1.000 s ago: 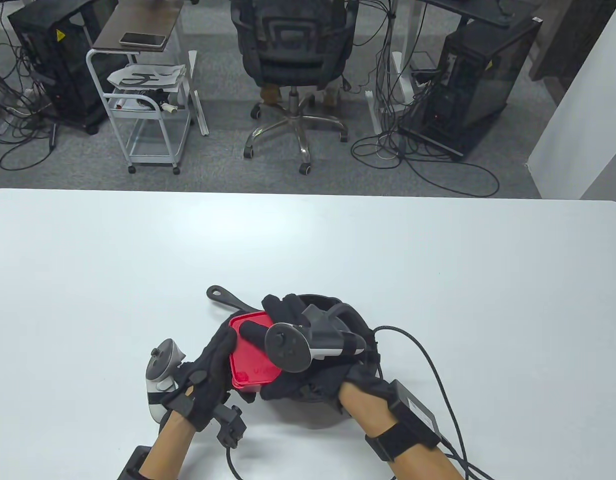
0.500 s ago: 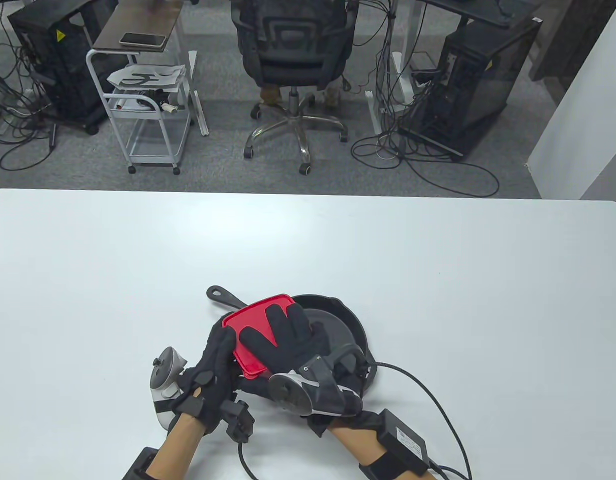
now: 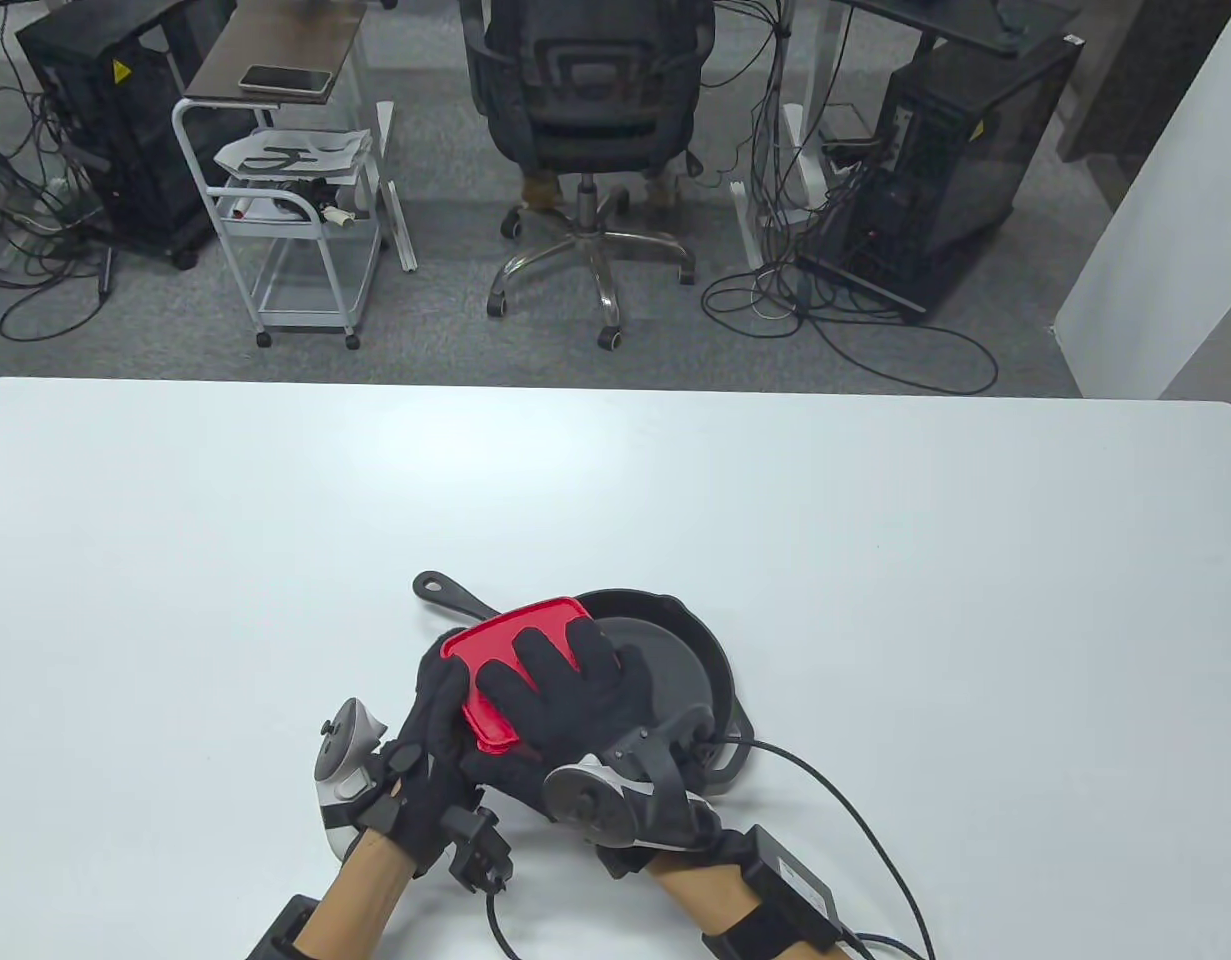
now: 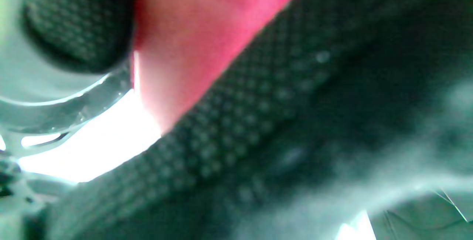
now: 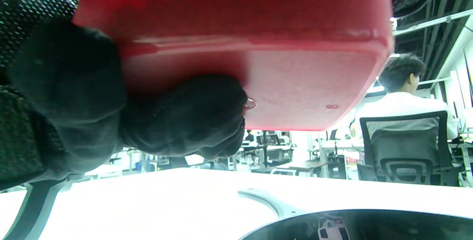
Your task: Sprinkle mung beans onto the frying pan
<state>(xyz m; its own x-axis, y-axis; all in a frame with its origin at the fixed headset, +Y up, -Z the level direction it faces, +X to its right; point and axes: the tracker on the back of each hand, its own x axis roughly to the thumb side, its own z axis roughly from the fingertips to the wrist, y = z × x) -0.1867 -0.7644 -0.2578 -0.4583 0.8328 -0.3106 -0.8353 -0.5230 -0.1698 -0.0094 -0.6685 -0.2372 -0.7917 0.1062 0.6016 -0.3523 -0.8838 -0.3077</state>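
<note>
Now both hands gripping red container (image 3: pixel 510 660) above handle side of frying pan (image 3: pixel 697 650) on table (image 3: pixel 875 560): left hand (image 3: pixel 430 745) clasping near edge, right hand (image 3: pixel 565 690) lying over lid. Beans hidden inside. Judging lid-removal step: steadying base, peeling lid level, avoiding spill beyond pan.

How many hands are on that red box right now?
2. The left hand grips the red box along its left edge; the right hand lies across its top, above the frying pan. What the box holds is hidden.
</note>
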